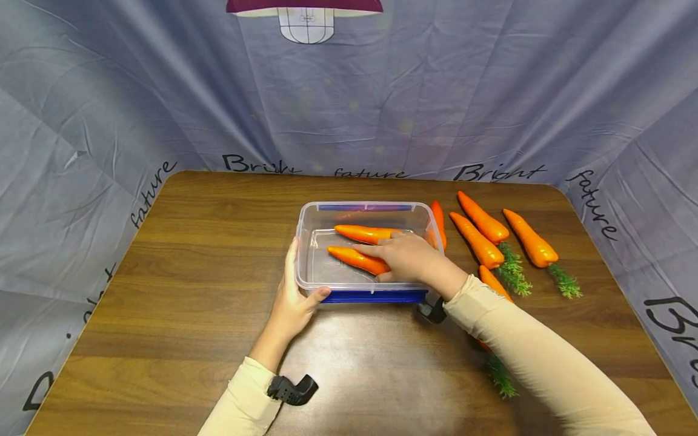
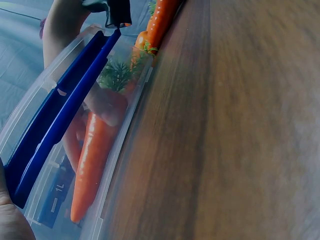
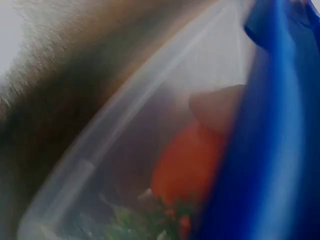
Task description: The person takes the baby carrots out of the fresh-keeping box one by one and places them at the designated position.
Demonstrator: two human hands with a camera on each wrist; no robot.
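A clear plastic food container [image 1: 332,286] with blue side clips [image 1: 376,297] stands on the table. My left hand [image 1: 291,303] grips its left end, thumb over the front corner and fingers along the outer side. Inside it, my right hand [image 1: 411,257] holds an orange carrot [image 1: 351,257] from above, its thumb and fingers about the thick end. That carrot [image 2: 95,155] shows through the wall in the left wrist view, green leaves at its top. Behind it in the container lies a second carrot [image 1: 362,233], its thick end partly hidden by the right hand. The right wrist view is blurred.
Several carrots with green tops lie right of the container, among them a far carrot [image 1: 482,218] and a rightmost carrot [image 1: 531,239]. One carrot [image 1: 493,283] is partly under the right sleeve [image 1: 523,345]. A grey-blue curtain [image 1: 349,121] borders the wooden table [image 1: 207,254].
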